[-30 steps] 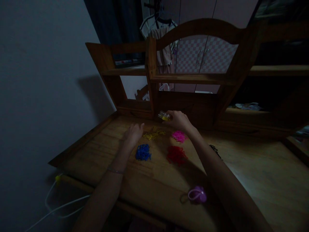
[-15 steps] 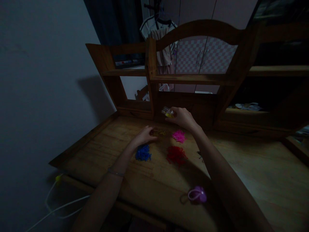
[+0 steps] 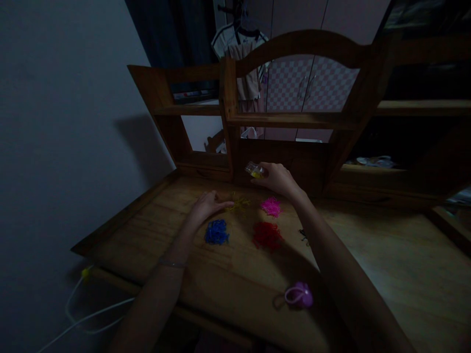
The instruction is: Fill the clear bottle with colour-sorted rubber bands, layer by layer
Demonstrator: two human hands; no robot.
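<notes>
My right hand grips a small clear container above the desk, with yellow bits inside it. Low over the wood, my left hand is open, its thumb stretched out to the edge of a yellow pile of small bands or links. Just below that hand lies a blue pile. A pink pile and a red pile sit to the right. The pieces look like small rubber bands, but the dim light hides their exact kind.
A purple object with a loop lies near the front edge. Small dark pieces rest beside my right forearm. Behind the piles rises a wooden shelf unit. A white cable hangs at the front left.
My left hand has drawn back to the left from the yellow pile, its fingers parting and more of the pile showing. My right hand has kept the container in nearly the same place.
</notes>
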